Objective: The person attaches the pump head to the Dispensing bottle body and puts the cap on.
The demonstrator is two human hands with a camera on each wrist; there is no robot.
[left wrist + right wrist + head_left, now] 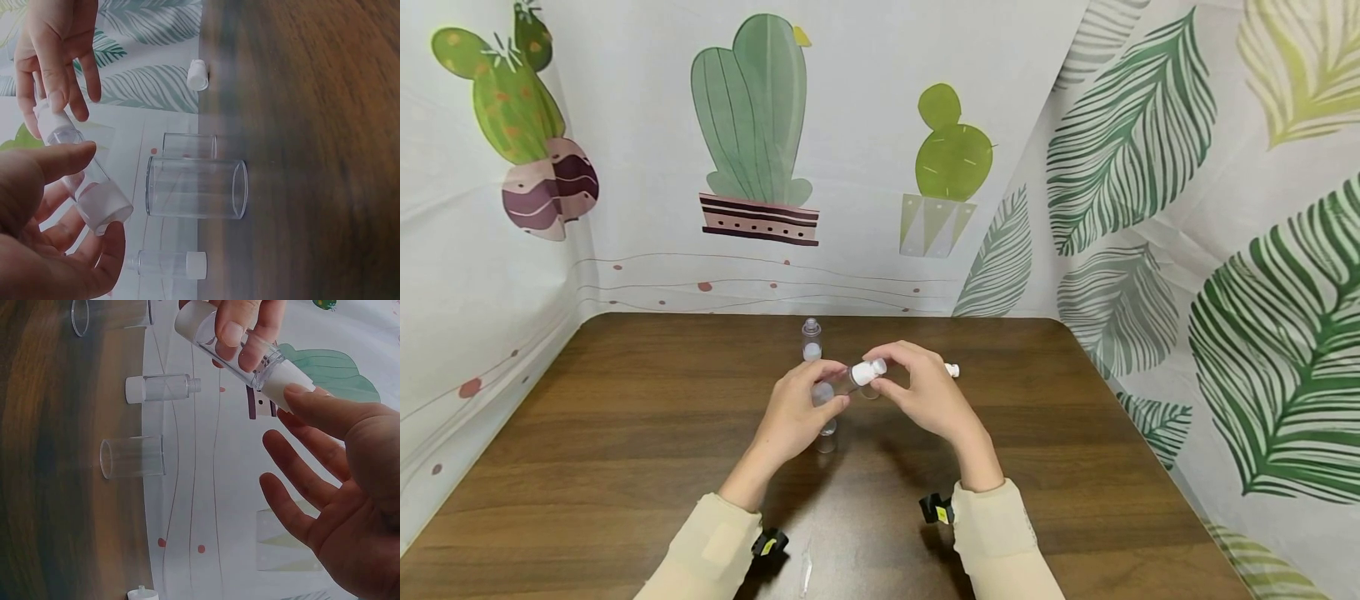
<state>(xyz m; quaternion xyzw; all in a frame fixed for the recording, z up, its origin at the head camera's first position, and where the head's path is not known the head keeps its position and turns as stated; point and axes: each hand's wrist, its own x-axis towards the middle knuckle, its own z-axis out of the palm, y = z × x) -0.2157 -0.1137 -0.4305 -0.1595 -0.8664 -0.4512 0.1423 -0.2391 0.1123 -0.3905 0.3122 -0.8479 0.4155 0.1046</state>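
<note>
In the head view my left hand (796,410) holds a small clear bottle (841,384) by its body, tilted above the table. The left wrist view shows the bottle's white base (105,206) between the fingers and thumb. My right hand (931,398) pinches the white top (867,372) at the bottle's other end, between thumb and a finger. Its other fingers spread loosely in the right wrist view. Top and bottle neck meet there; how tightly the top sits cannot be told.
Behind the hands stands another clear bottle (812,340) with a white base. A clear cylinder (197,189) stands nearer, and a second clear cylinder (132,457) is partly hidden behind the hands. Another white top (952,370) is on the brown table (1075,467) at right.
</note>
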